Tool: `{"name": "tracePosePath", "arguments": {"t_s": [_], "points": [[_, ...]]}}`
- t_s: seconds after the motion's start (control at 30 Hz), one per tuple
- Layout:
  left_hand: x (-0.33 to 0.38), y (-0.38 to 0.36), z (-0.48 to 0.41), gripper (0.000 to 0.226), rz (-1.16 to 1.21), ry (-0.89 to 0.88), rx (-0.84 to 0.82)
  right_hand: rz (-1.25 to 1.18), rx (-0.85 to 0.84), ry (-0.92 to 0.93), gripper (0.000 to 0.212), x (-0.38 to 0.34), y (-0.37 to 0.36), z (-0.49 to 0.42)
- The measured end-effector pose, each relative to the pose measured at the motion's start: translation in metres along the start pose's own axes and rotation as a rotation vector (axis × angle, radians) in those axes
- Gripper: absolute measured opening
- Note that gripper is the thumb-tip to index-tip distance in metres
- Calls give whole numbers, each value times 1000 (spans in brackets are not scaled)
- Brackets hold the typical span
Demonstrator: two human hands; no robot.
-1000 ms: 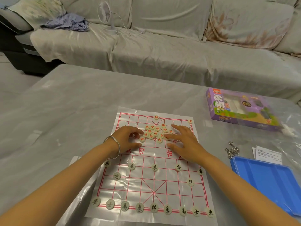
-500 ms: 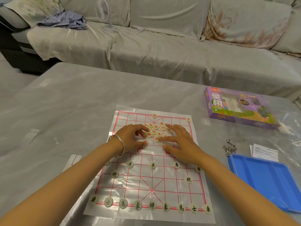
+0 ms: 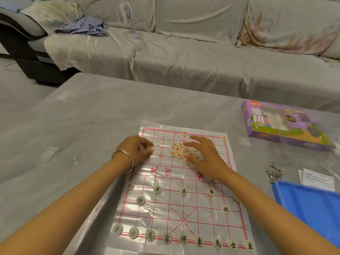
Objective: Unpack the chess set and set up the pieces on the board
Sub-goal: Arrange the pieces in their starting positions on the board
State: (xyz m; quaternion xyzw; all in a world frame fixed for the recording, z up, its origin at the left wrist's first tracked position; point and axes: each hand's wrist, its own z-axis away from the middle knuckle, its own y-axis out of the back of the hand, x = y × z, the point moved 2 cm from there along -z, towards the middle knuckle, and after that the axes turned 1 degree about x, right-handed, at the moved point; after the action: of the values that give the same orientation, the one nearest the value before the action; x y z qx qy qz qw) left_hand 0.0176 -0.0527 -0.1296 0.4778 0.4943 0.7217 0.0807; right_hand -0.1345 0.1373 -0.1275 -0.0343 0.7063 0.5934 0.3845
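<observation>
While the right hand [image 3: 204, 155] lies flat over the far half of the board [image 3: 165, 210], fingers spread and fingertips touching the heap of red pieces [image 3: 177, 150], the left hand [image 3: 135, 150] is out at the board's far left. Its fingers are curled, thumb and fingertips pinching a single red piece [image 3: 152, 148]; whether that piece has left the sheet I cannot tell. A silver bracelet [image 3: 127, 159] rides the left wrist.

Two reds already stand clear of the heap: one piece at mid far edge [image 3: 184, 133] and one corner piece [image 3: 223, 138] at far right.

Down at the near side, the black back row [image 3: 184, 239] runs along the near edge, nine in a line. The two cannons [image 3: 140, 201] sit ahead of it, and the soldier row [image 3: 184, 191] lies just short of the river lettering, its rightmost man half hidden by the right forearm.

The board itself is a glossy plastic sheet lying flat on the grey table [image 3: 92, 116]. Off to the right, well apart, lies the purple box [image 3: 276, 124] — nearer in are metal rings [image 3: 274, 173], a paper slip [image 3: 318, 179] and a blue tray [image 3: 312, 205].
</observation>
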Motion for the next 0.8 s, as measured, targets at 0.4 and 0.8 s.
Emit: {"name": "tracePosePath", "arguments": {"t_s": [0.4,0.8], "points": [[-26,13,-55,29,184,94,146,233,-148,112,49,-38,-27,-55],[-29,10,-65,37,258,70,170,233,-191,90,46,-33,-35,-57]]}}
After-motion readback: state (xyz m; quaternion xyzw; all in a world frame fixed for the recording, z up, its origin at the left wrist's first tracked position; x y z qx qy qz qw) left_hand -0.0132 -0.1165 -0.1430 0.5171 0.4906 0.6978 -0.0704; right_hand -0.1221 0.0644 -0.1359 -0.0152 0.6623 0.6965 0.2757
